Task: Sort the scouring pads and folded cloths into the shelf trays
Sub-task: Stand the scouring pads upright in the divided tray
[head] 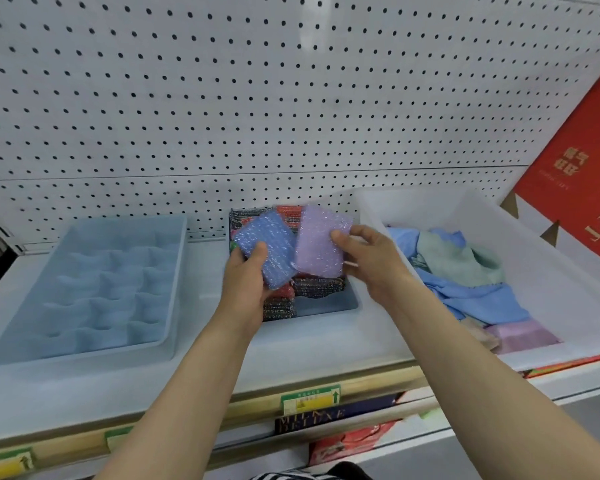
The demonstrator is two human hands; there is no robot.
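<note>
My left hand grips a blue glittery scouring pad by its lower edge. My right hand pinches a purple glittery scouring pad at its right side. Both pads hover over the middle blue tray, which holds several dark and red metallic scouring pads, partly hidden by my hands. To the right, a white bin holds crumpled blue and green cloths and a pink folded one.
A blue divided tray with several small compartments lies on the shelf at left. A white pegboard backs the shelf. A red carton leans at far right. Price labels and packaged goods show below the shelf's front edge.
</note>
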